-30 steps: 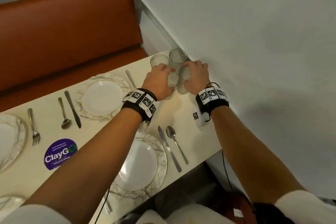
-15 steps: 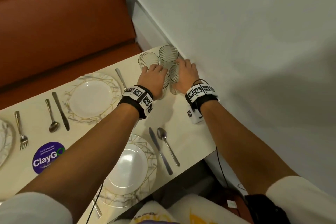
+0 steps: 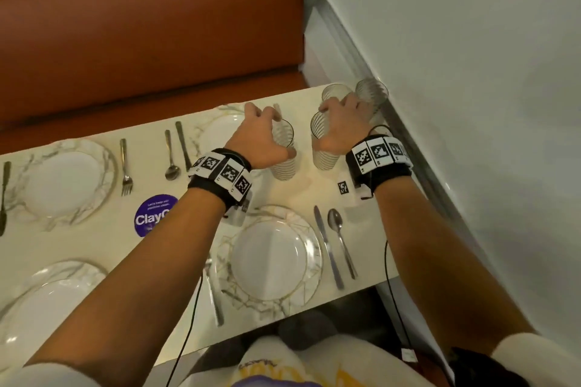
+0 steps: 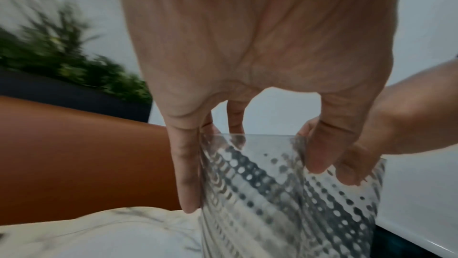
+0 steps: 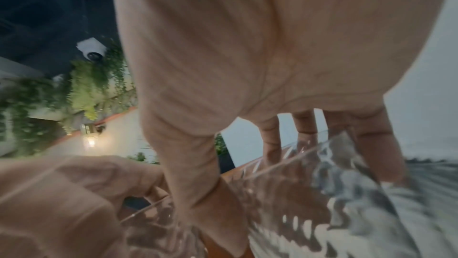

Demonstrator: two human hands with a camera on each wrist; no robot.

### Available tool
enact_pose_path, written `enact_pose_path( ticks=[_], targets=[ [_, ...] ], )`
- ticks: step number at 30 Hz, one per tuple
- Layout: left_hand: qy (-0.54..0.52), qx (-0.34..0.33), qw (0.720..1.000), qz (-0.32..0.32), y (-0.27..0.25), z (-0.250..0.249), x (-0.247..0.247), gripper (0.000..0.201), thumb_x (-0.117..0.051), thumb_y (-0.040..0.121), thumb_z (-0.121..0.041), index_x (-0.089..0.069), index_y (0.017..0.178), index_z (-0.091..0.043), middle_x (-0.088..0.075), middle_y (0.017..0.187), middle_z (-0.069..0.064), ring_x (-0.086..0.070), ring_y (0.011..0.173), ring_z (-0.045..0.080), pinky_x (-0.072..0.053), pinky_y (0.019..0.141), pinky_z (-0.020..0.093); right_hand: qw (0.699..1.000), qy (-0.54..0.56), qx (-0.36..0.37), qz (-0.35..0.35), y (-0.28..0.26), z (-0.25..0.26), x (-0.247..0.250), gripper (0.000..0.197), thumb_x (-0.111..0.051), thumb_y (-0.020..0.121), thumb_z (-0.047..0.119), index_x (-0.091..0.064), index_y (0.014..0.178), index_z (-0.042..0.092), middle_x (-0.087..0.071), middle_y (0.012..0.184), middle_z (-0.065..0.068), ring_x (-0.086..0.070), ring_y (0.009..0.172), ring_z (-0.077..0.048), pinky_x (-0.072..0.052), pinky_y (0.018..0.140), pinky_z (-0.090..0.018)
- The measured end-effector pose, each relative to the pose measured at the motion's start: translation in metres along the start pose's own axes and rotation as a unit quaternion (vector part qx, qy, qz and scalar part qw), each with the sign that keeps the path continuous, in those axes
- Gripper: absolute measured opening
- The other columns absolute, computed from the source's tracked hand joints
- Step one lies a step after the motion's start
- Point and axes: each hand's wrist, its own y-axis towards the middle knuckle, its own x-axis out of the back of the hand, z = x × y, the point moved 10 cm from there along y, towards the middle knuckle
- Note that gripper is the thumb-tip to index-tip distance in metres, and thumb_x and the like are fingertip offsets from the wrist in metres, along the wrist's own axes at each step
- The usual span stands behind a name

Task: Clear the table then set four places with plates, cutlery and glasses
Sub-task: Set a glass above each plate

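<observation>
The table (image 3: pixel 292 188) already carries four plates, and cutlery lies beside those I can see well, so I judge that the plates and cutlery are done and only the glasses are left to share out. The left hand (image 3: pixel 262 138) grips one ribbed glass (image 3: pixel 284 148) from above, fingers curled round its rim, as the left wrist view shows clearly with a finger (image 4: pixel 187 166) down its outer wall. The right hand (image 3: pixel 342 126) grips a second ribbed glass (image 3: pixel 323 144) in the same way, its fingers (image 5: pixel 376 144) over the rim. Whether either glass is lifted or stands on the table, I cannot tell. Two more glasses (image 3: pixel 371 94) stand just behind the right hand, in the corner near the wall (image 3: pixel 471 72). In front of the two grips lies the near plate (image 3: pixel 273 254) with a knife (image 3: pixel 327 248) and a spoon (image 3: pixel 341 242) at its right. Compared with one second ago, the four glasses were then packed together in the corner with both hands upon them; now the two gripped glasses are drawn out from the cluster and stand apart from each other, the left one toward the far plate (image 3: pixel 217 132). Four glasses must yet reach their places.
</observation>
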Motion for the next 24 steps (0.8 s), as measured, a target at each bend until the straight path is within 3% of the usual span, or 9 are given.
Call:
enact_pose_path(
  ticks=[2, 5, 10, 15, 18, 22, 24],
  targets=[
    [-0.017, 0.028, 0.999, -0.025, -0.020, 0.045, 0.027, 0.082, -0.085, 0.073, -0.046, -0.045, 0.139, -0.018, -0.029, 0.137, 0.005, -0.051, 0.111, 0.024, -0.052, 0.097, 0.039, 0.999, 0.026, 0.034, 0.004, -0.009, 0.052, -0.007, 0.080, -0.084, 0.066, 0.043, -0.044, 0.133, 0.022, -0.040, 0.134, -0.011, -0.039, 0.125, -0.036, -0.038, 0.091, -0.039],
    [-0.033, 0.068, 0.995, -0.060, -0.057, 0.120, 0.066, 0.082, -0.085, 0.073, -0.047, -0.045, 0.139, -0.020, -0.029, 0.137, 0.002, -0.052, 0.111, 0.024, -0.054, 0.094, 0.040, 0.992, 0.086, 0.081, 0.038, -0.025, 0.136, -0.028, 0.080, -0.085, 0.068, 0.038, -0.043, 0.134, 0.018, -0.045, 0.132, -0.011, -0.043, 0.123, -0.034, -0.045, 0.097, -0.043],
    [-0.062, 0.131, 0.984, -0.103, -0.132, 0.251, 0.126, 0.082, -0.085, 0.073, -0.044, -0.044, 0.140, -0.022, -0.040, 0.136, 0.007, -0.053, 0.120, 0.027, -0.051, 0.103, 0.046, 0.974, 0.139, 0.153, 0.096, -0.066, 0.285, -0.077, 0.086, -0.082, 0.061, 0.044, -0.042, 0.133, 0.021, -0.051, 0.129, -0.008, -0.050, 0.117, -0.030, -0.049, 0.096, -0.049],
    [-0.083, 0.214, 0.961, -0.156, -0.212, 0.376, 0.173, 0.084, -0.084, 0.072, -0.042, -0.044, 0.143, -0.021, -0.040, 0.142, 0.010, -0.052, 0.128, 0.030, -0.049, 0.107, 0.049, 0.959, 0.110, 0.222, 0.139, -0.111, 0.412, -0.132, 0.084, -0.083, 0.068, 0.038, -0.039, 0.138, 0.023, -0.049, 0.133, -0.008, -0.048, 0.120, -0.030, -0.048, 0.097, -0.047],
    [-0.095, 0.251, 0.949, -0.166, -0.250, 0.430, 0.188, 0.086, -0.085, 0.072, -0.038, -0.044, 0.145, -0.019, -0.039, 0.142, 0.011, -0.053, 0.127, 0.031, -0.047, 0.109, 0.048, 0.954, 0.081, 0.242, 0.160, -0.132, 0.458, -0.162, 0.084, -0.084, 0.067, 0.037, -0.039, 0.137, 0.024, -0.048, 0.132, -0.007, -0.046, 0.120, -0.029, -0.047, 0.097, -0.045],
    [-0.113, 0.280, 0.938, -0.171, -0.282, 0.473, 0.192, 0.100, -0.074, 0.056, -0.051, -0.043, 0.145, -0.018, -0.039, 0.141, 0.013, -0.049, 0.129, 0.034, -0.047, 0.109, 0.052, 0.951, 0.047, 0.249, 0.178, -0.147, 0.489, -0.190, 0.084, -0.084, 0.067, 0.034, -0.039, 0.137, 0.022, -0.046, 0.133, -0.007, -0.046, 0.121, -0.029, -0.047, 0.097, -0.044],
    [-0.114, 0.283, 0.937, -0.169, -0.289, 0.488, 0.190, 0.096, -0.078, 0.060, -0.047, -0.043, 0.145, -0.016, -0.039, 0.140, 0.014, -0.048, 0.130, 0.034, -0.046, 0.110, 0.051, 0.951, 0.033, 0.248, 0.183, -0.151, 0.495, -0.197, 0.084, -0.084, 0.067, 0.034, -0.039, 0.137, 0.022, -0.046, 0.131, -0.007, -0.045, 0.121, -0.030, -0.048, 0.097, -0.044]
  ],
)
